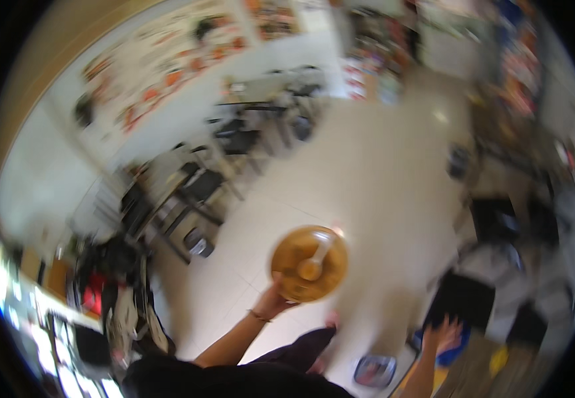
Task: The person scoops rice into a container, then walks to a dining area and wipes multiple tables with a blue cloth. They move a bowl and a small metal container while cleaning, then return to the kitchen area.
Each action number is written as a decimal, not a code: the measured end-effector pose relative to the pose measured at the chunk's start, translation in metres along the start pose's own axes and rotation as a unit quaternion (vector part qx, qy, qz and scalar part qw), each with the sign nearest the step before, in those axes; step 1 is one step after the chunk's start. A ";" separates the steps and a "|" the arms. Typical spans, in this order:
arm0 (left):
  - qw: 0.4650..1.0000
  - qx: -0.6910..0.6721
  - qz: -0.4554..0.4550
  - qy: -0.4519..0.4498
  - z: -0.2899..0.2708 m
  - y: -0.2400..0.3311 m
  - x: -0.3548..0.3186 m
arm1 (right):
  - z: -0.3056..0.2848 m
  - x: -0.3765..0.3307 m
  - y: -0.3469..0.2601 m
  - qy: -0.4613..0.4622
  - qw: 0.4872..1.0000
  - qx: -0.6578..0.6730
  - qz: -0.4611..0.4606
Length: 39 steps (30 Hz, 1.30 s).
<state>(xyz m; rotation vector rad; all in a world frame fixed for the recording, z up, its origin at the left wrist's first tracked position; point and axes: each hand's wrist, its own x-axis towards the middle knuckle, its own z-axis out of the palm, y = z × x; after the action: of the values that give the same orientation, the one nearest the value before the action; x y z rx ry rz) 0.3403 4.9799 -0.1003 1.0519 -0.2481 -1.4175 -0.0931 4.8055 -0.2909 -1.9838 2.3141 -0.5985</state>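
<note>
- left hand (271,302) is up in front of the body, arm bent, gripping the near rim of a round brown bowl (309,264); fingers curl under and around the edge, so the grasp is closed on it.
- the bowl sits roughly in the middle of the view, held out above a pale tiled floor (380,172), tilted slightly so its inside faces up at the camera.
- inside the bowl lies a light-coloured spoon (315,259), handle pointing up and away, its rounded end resting near the bowl's centre; everything is blurred, so what else is in the bowl can't be made out.
- a thin bracelet (257,316) rings the left wrist.
- right hand (444,333) is low on the right, fingers spread wide, palm down, holding nothing; it hovers over a blue item (448,355) beside a dark square shape (463,298), and whether it touches either is unclear.
- near the lower edge, between the two arms, there's a small container with a bluish rim (374,369) on the floor.
- to the left stand dark chairs and tables (194,189), smeared by motion.
- far left, a red and black heap (105,285) sits beside a bright window edge.
- the whole picture is heavily blurred.
</note>
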 end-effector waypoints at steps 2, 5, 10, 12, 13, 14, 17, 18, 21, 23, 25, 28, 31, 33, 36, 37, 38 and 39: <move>0.999 -0.018 -0.028 -0.022 0.032 0.001 0.040 | 0.032 0.011 0.035 0.185 0.972 0.044 -0.140; 0.997 -0.053 -0.047 -0.035 0.071 -0.008 0.089 | -0.031 0.008 -0.006 0.032 0.987 -0.142 -0.065; 0.995 -0.024 -0.080 -0.056 0.137 0.005 0.155 | 0.029 0.035 0.044 0.059 0.981 -0.012 -0.184; 0.993 -0.017 -0.098 -0.058 0.141 0.004 0.172 | 0.027 0.022 0.033 0.038 0.982 -0.024 -0.186; 0.993 -0.019 -0.097 -0.060 0.145 0.002 0.186 | 0.028 0.024 0.029 0.034 0.981 -0.032 -0.186; 0.993 -0.021 -0.101 -0.065 0.152 0.002 0.200 | 0.027 0.023 0.025 0.031 0.982 -0.038 -0.184; 0.989 -0.040 -0.112 -0.090 0.163 0.004 0.244 | 0.027 0.030 0.020 0.028 0.983 -0.054 -0.175; 0.989 -0.046 -0.105 -0.098 0.171 0.007 0.258 | 0.026 0.031 0.022 0.030 0.984 -0.054 -0.168; 0.982 -0.044 -0.111 -0.145 0.187 0.006 0.306 | 0.024 0.019 0.031 0.044 0.988 -0.076 -0.125; 0.985 0.008 -0.080 -0.151 0.182 0.010 0.318 | 0.029 0.001 0.034 0.040 0.990 -0.072 -0.111; 0.981 0.015 -0.064 -0.180 0.179 0.022 0.350 | 0.036 -0.005 0.038 0.027 0.990 -0.085 -0.107; 0.980 0.035 -0.081 -0.177 0.206 0.042 0.364 | 0.033 -0.051 0.045 0.004 0.991 -0.121 -0.063; 0.983 0.073 -0.086 -0.142 0.214 0.057 0.368 | 0.001 -0.059 0.009 -0.012 0.990 -0.134 -0.048; 0.979 0.078 -0.092 -0.164 0.251 0.077 0.430 | -0.009 -0.015 -0.010 -0.112 0.988 -0.105 -0.027; 0.978 0.073 -0.117 -0.158 0.259 0.072 0.468 | -0.006 -0.029 -0.012 -0.213 0.965 -0.152 -0.001; 0.978 0.074 -0.120 -0.155 0.263 0.076 0.482 | -0.006 -0.024 -0.017 -0.240 0.960 -0.144 0.018; 0.978 0.081 -0.127 -0.145 0.269 0.079 0.496 | -0.007 -0.019 -0.022 -0.265 0.954 -0.135 0.037; 0.978 0.084 -0.125 -0.144 0.276 0.083 0.512 | -0.007 -0.015 -0.025 -0.290 0.947 -0.125 0.056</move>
<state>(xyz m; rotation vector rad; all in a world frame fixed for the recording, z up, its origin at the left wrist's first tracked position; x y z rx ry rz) 0.3103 4.3939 -0.1096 1.0379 -0.4645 -1.8048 -0.0686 4.8185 -0.2798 -1.7702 2.1678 0.2752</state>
